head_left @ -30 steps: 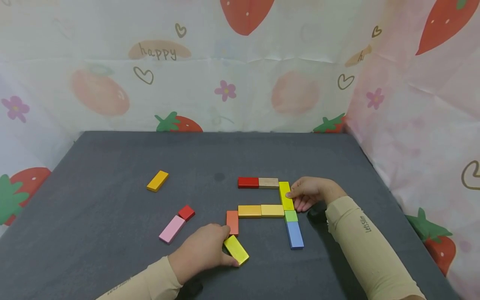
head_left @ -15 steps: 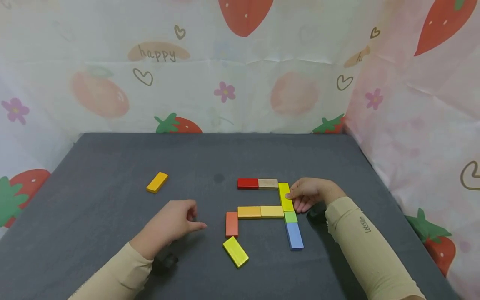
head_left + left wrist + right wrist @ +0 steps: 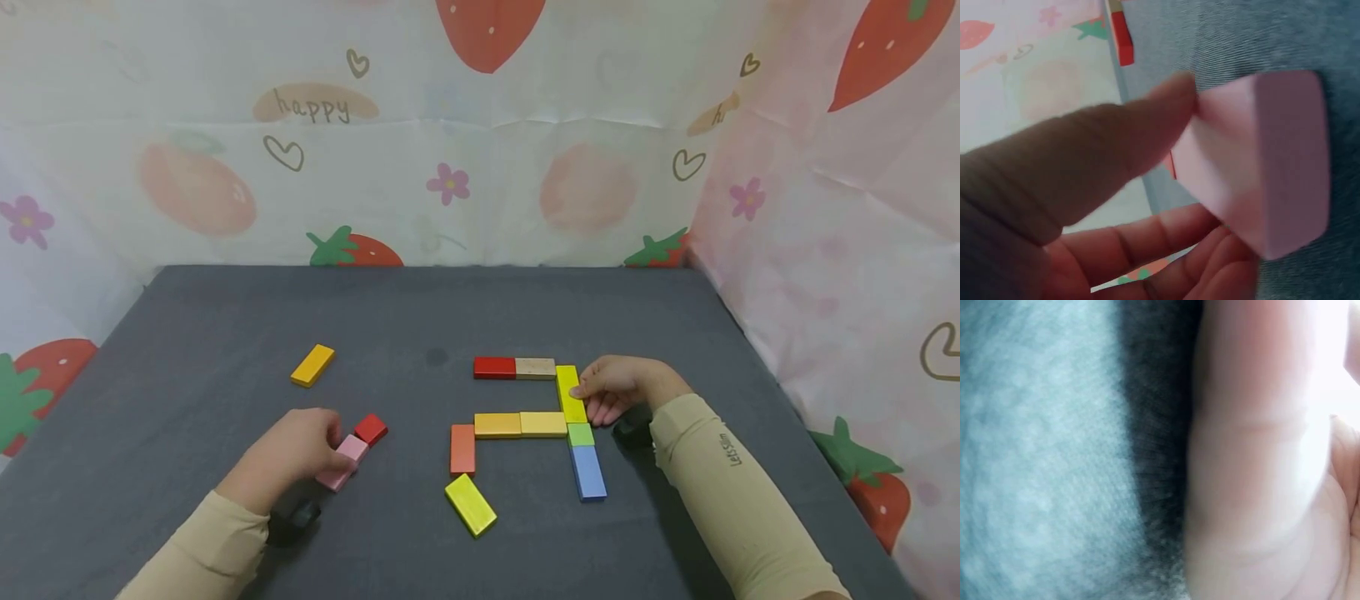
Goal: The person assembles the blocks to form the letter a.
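Observation:
A pink block [image 3: 345,462] lies at the left of the table, one end close to a small red block [image 3: 371,429]. My left hand [image 3: 295,454] pinches the pink block between thumb and fingers; the left wrist view has its pale end face [image 3: 1294,162] in front. Over on the right, the thumb of my right hand [image 3: 630,383] rests on the edge of an upright-running yellow block [image 3: 570,396]. The other fingers lie relaxed beside that block's right side. In the right wrist view a finger [image 3: 1254,456] of that hand fills much of the frame, blurred.
Red [image 3: 494,367] and tan [image 3: 535,368] blocks adjoin the yellow block's far end. Below run two golden blocks [image 3: 498,425], an orange block [image 3: 462,450], a green block [image 3: 581,434] and a blue block [image 3: 588,472]. A yellow block [image 3: 471,505] sits slanted; another orange-yellow block [image 3: 312,366] lies far left.
My left hand has let go of the slanted yellow block, moved left and taken hold of the pink block. My right hand has stayed in place.

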The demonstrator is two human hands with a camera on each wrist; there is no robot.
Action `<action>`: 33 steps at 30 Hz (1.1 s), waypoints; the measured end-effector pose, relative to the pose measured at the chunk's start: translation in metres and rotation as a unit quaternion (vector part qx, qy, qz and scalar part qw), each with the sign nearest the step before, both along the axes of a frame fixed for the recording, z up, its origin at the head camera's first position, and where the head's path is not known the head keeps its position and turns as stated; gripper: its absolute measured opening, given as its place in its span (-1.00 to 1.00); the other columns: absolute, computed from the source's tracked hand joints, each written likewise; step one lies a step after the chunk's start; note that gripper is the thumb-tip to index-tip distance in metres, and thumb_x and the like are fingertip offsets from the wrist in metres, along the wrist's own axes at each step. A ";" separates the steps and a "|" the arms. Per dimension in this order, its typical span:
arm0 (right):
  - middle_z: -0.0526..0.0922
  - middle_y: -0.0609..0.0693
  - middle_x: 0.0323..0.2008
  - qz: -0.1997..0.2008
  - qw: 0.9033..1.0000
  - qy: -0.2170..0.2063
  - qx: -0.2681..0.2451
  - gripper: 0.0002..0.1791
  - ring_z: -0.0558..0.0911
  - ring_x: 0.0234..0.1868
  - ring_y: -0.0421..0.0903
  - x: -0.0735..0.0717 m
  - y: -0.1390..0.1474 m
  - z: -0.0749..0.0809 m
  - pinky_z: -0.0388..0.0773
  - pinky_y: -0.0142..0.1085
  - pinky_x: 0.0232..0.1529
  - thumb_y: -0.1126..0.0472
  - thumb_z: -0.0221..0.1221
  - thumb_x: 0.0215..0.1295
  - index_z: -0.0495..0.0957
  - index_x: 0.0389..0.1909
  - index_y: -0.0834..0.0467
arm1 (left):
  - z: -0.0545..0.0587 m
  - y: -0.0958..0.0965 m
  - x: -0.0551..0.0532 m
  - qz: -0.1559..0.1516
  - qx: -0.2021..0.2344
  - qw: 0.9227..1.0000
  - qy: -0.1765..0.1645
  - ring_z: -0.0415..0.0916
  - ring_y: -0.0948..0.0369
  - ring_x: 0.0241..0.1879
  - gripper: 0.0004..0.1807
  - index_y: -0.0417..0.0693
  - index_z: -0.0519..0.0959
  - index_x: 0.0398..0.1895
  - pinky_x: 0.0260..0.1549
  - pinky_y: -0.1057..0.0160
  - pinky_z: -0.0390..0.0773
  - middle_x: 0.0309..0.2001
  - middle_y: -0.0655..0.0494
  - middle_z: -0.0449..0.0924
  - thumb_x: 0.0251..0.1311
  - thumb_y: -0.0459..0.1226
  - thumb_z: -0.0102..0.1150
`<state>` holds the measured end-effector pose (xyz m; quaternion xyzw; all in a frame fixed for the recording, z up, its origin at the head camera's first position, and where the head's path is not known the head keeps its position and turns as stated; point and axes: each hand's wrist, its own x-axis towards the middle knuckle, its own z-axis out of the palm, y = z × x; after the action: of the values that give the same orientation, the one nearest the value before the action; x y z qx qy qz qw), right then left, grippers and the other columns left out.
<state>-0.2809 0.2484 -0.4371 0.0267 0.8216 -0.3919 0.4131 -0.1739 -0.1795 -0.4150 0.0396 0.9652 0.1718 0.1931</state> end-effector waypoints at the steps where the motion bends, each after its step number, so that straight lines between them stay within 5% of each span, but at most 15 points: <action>1: 0.62 -0.05 -0.63 -0.001 1.000 -0.002 -0.001 -0.76 0.63 -0.62 -0.21 0.000 0.000 0.000 0.64 -0.34 -0.43 0.10 0.14 0.39 0.63 -0.34 0.19 | -0.001 0.000 0.000 -0.003 -0.007 1.000 -0.004 0.38 0.17 -0.44 -0.64 -0.09 0.48 -0.44 -0.49 0.27 0.33 -0.50 0.08 0.45 -0.06 -0.12 0.49; 22: 0.63 -0.05 -0.64 -0.004 1.000 -0.005 -0.005 -0.76 0.63 -0.63 -0.21 0.001 -0.001 0.001 0.64 -0.35 -0.43 0.09 0.15 0.38 0.61 -0.38 0.17 | -0.001 0.016 0.009 -0.032 -0.028 0.999 -0.001 0.40 0.17 -0.43 -0.63 -0.08 0.48 -0.40 -0.44 0.23 0.38 -0.47 0.10 0.48 -0.13 -0.20 0.54; 29: 0.63 -0.05 -0.64 -0.003 1.000 -0.002 -0.002 -0.76 0.63 -0.62 -0.20 0.000 -0.001 0.000 0.64 -0.33 -0.42 0.10 0.15 0.38 0.61 -0.41 0.17 | 0.010 0.022 0.012 -0.062 -0.035 0.997 0.016 0.38 0.17 -0.45 -0.87 -0.06 0.53 -0.41 -0.44 0.22 0.41 -0.50 0.10 0.47 0.07 -0.32 0.32; 33: 0.63 -0.05 -0.64 -0.005 1.000 -0.007 -0.004 -0.76 0.63 -0.62 -0.20 -0.001 0.000 -0.001 0.64 -0.34 -0.42 0.10 0.16 0.38 0.61 -0.40 0.17 | 0.018 0.035 0.012 -0.086 0.004 0.996 0.031 0.39 0.19 -0.42 -0.92 -0.03 0.54 -0.36 -0.41 0.23 0.41 -0.48 0.12 0.48 0.12 -0.34 0.25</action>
<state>-0.2815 0.2487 -0.4376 0.0320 0.8173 -0.3969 0.4166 -0.1621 -0.1443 -0.3970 0.1288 0.9629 0.1574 0.1774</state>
